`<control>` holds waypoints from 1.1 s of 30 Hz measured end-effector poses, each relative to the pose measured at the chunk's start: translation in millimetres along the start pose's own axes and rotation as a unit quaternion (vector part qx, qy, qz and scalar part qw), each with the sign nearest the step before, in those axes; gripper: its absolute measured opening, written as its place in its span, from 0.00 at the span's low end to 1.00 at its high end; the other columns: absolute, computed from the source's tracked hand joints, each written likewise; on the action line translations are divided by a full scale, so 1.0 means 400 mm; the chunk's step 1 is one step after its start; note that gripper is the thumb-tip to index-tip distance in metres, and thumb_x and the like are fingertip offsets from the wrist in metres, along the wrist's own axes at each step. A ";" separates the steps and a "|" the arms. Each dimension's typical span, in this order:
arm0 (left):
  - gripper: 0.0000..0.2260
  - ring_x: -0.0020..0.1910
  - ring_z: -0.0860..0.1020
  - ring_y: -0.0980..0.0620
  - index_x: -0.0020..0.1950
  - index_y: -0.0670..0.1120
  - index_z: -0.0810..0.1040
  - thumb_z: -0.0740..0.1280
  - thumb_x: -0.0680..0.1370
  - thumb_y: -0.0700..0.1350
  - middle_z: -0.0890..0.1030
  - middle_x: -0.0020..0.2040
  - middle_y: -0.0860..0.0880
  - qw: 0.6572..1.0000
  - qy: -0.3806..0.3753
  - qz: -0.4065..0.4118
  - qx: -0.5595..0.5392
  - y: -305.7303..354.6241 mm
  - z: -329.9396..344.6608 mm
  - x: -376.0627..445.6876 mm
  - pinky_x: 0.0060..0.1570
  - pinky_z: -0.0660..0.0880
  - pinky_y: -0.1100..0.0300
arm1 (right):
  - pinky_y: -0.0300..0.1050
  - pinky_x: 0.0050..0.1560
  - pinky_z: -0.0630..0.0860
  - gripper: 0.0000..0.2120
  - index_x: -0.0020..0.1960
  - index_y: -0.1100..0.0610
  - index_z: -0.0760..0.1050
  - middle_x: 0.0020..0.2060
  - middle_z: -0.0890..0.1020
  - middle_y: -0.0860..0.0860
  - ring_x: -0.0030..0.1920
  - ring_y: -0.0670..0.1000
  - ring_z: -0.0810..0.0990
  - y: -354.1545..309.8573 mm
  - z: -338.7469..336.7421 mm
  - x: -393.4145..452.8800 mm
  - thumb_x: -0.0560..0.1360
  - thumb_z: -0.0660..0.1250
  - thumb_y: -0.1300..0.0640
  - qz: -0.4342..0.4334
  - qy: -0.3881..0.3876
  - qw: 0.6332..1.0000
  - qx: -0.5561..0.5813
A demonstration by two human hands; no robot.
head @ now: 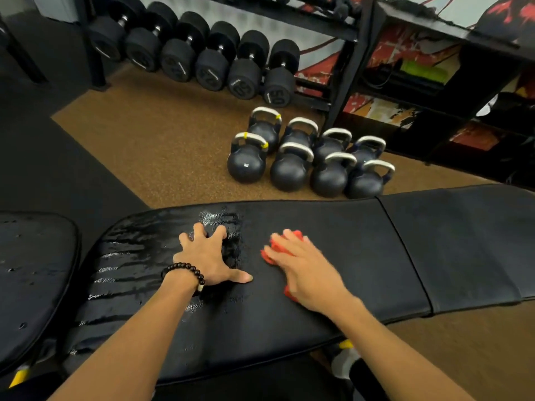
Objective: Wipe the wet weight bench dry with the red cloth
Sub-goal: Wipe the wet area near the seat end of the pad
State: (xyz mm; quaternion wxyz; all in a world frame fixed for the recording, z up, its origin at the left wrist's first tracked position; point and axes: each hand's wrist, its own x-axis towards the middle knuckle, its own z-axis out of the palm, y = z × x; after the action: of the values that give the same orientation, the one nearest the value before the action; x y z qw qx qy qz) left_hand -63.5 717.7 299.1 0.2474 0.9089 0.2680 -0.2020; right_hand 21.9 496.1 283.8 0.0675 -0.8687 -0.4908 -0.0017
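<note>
Bench pad, black upholstered, of the weight bench (304, 299), is laid across the lower half of the view; streaks and beads of water are seen on its left portion, while the surface right of centre is seen matt and without shine. A seam is shown toward the right, past which a second pad section (469, 244) is joined. A separate black pad (31, 273), spotted with droplets, is placed at the far left.

Left hand (210, 257): pressed flat on the wet area, fingers spread and straight, nothing held. A dark beaded bracelet (185, 272) is worn at the wrist.

Right hand (301, 266): laid over the red cloth (276, 250), blurred; fingers are extended on top of the cloth, which is pressed against the pad. Whether any finger is curled round the cloth cannot be told. Red edges are shown beyond the fingertips and beneath the heel of the hand. The cloth is located on the bench pad, just right of the wet streaks and apart from the left hand.

Kettlebells (309, 160), dark with pale handles, are grouped in two rows on the brown floor (162, 146) behind the bench. Dumbbells (197, 56), black, are stored in a row on a low rack behind them
</note>
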 end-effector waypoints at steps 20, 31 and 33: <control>0.50 0.66 0.59 0.40 0.68 0.57 0.61 0.81 0.52 0.67 0.59 0.64 0.48 0.999 -0.030 0.027 0.014 -0.009 -0.017 -0.011 0.59 0.75 0.42 | 0.57 0.72 0.61 0.22 0.69 0.51 0.76 0.71 0.74 0.56 0.73 0.60 0.68 0.164 -0.072 0.045 0.76 0.63 0.61 0.087 0.002 0.996 -0.001; 0.36 0.65 0.60 0.43 0.73 0.58 0.64 0.74 0.69 0.64 0.60 0.63 0.49 0.997 -0.034 0.050 -0.049 -0.050 -0.029 0.011 0.68 0.67 0.49 | 0.57 0.73 0.64 0.25 0.67 0.51 0.73 0.68 0.73 0.51 0.71 0.57 0.68 -0.110 0.023 -0.021 0.70 0.66 0.58 -0.025 -0.007 1.000 -0.010; 0.33 0.66 0.59 0.43 0.74 0.58 0.63 0.72 0.72 0.62 0.60 0.64 0.49 0.997 -0.028 0.054 -0.049 -0.052 -0.020 0.011 0.68 0.66 0.49 | 0.57 0.70 0.67 0.26 0.66 0.49 0.76 0.68 0.75 0.51 0.71 0.56 0.71 -0.031 -0.020 -0.091 0.68 0.67 0.58 -0.020 0.008 1.000 -0.022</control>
State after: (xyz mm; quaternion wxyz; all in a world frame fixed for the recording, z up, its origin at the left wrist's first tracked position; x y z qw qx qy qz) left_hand -70.2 739.1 296.1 0.3096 0.9028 0.2211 -0.2004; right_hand -7.0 470.5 290.7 0.0520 -0.8599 -0.5074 -0.0204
